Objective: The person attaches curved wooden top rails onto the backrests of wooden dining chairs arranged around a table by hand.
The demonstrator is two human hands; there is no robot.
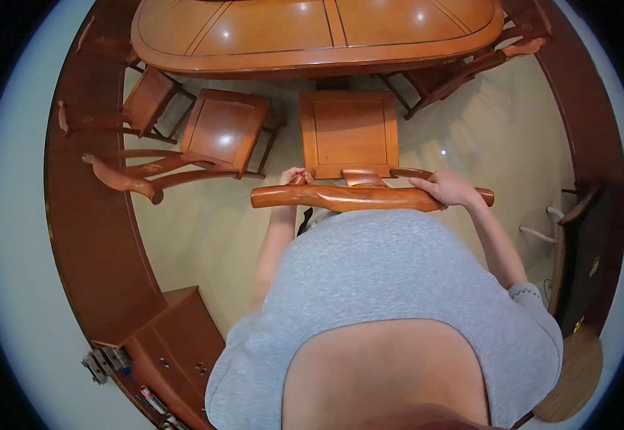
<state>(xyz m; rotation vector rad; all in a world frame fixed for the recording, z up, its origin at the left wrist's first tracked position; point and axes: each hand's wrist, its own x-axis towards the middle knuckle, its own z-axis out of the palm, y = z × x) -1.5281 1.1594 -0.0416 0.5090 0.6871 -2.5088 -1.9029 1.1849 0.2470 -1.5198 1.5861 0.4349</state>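
Observation:
Directly in front of my body stands a wooden chair (349, 132), its seat toward the table and its curved top rail across my waist. My left hand (297, 176) is closed around the left upright of the backrest, just below the rail. Over the right part of the top rail lies my right hand (447, 189), thumb along the near top and fingers wrapped out of sight beneath. The wooden table (269, 64), with an oval top and dark inlaid lines, is just beyond the seat's far edge.
Another wooden chair (226, 132) stands angled on the left, with a further chair (147, 97) behind it. At the right, a chair (462, 75) sits close to the table. A reddish-brown cabinet (172, 344) is at lower left, and a dark board (577, 258) leans at right.

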